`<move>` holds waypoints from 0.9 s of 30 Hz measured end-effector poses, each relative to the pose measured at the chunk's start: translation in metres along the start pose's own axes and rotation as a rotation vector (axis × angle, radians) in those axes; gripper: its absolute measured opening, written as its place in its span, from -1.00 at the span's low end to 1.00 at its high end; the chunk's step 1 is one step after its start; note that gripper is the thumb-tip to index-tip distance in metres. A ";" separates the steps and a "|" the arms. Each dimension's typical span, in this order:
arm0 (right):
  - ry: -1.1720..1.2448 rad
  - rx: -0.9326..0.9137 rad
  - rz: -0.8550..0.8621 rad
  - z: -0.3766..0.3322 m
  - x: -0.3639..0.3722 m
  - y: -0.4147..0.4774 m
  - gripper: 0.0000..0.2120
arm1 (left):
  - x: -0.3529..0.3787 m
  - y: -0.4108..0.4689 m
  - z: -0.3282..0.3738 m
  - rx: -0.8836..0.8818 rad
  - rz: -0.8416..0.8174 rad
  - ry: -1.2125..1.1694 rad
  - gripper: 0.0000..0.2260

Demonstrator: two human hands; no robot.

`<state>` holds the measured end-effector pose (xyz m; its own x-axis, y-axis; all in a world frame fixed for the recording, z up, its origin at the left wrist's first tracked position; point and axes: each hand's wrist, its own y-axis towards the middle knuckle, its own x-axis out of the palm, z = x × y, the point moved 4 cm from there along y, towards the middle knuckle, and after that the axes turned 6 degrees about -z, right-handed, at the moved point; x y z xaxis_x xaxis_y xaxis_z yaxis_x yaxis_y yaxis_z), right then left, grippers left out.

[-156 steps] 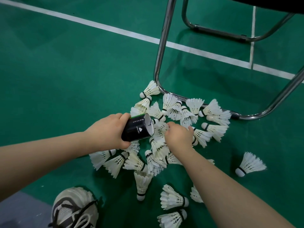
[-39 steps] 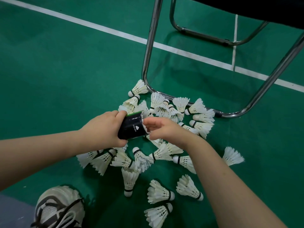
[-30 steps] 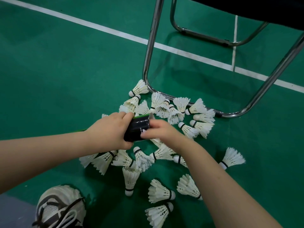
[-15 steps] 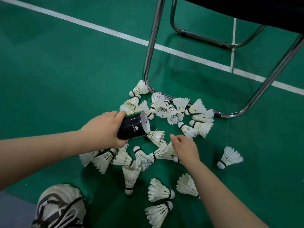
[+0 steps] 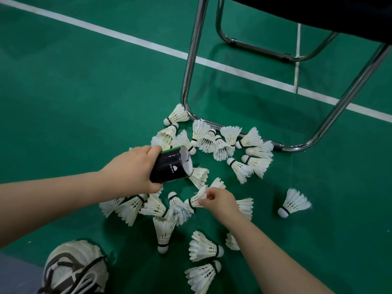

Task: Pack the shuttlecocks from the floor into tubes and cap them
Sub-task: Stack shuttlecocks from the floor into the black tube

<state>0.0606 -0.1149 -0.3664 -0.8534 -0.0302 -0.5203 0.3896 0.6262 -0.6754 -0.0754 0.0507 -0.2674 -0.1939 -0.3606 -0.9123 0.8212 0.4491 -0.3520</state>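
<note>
Right hand (image 5: 220,201) fingertips pinch one shuttlecock (image 5: 195,199) by its feathers, low in the floor pile (image 5: 222,143). Left hand (image 5: 131,168) grips the tube (image 5: 169,168), mouth open; tube rear hidden behind the palm. Half a second earlier, no pinch was visible.

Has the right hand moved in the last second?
Yes: the right hand has drawn back from the chair frame toward the person, now pinching a shuttlecock.

Green court floor (image 5: 74,85), white boundary lines (image 5: 135,40); chrome chair frame (image 5: 192,66), dark seat (image 5: 318,11).
</note>
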 end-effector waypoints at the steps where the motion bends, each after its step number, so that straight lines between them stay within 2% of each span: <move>1: 0.046 -0.019 0.041 -0.001 -0.003 -0.001 -0.75 | 0.000 0.000 0.000 0.001 0.001 -0.001 -0.50; 3: 0.248 -0.058 0.120 -0.006 -0.011 -0.005 -0.81 | -0.001 0.000 -0.001 0.001 0.000 -0.001 -0.50; 6: 0.559 -0.109 0.223 -0.017 -0.029 -0.009 -0.74 | 0.000 -0.001 -0.002 -0.003 -0.002 0.000 -0.50; 9: 0.807 -0.196 0.299 -0.027 -0.046 -0.010 -0.86 | 0.000 0.000 -0.002 -0.005 0.001 -0.010 -0.51; 12: 0.974 -0.265 0.326 -0.035 -0.058 -0.012 -0.89 | 0.001 0.000 -0.003 -0.008 -0.001 -0.014 -0.51; 16: 1.060 -0.355 0.337 -0.047 -0.066 -0.016 -0.93 | 0.002 0.001 -0.005 -0.005 0.000 -0.011 -0.50; 18: 1.042 -0.405 0.323 -0.054 -0.068 -0.019 -0.85 | 0.002 0.000 -0.005 -0.004 -0.001 -0.005 -0.51; 20: 0.899 -0.468 0.272 -0.064 -0.067 -0.024 -0.79 | 0.002 0.001 -0.005 -0.002 -0.002 -0.004 -0.51; 24: 0.484 -0.531 0.006 -0.085 -0.045 -0.027 -0.77 | 0.001 0.002 -0.003 0.000 0.002 -0.015 -0.52; 27: 0.488 -0.530 -0.194 -0.099 -0.030 -0.030 -0.79 | 0.001 0.002 -0.001 0.006 0.001 -0.024 -0.54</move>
<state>0.0401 -0.0561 -0.2789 -0.9947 0.0938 -0.0432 0.1028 0.9402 -0.3247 -0.0751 0.0523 -0.2690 -0.1800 -0.3791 -0.9077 0.8245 0.4450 -0.3494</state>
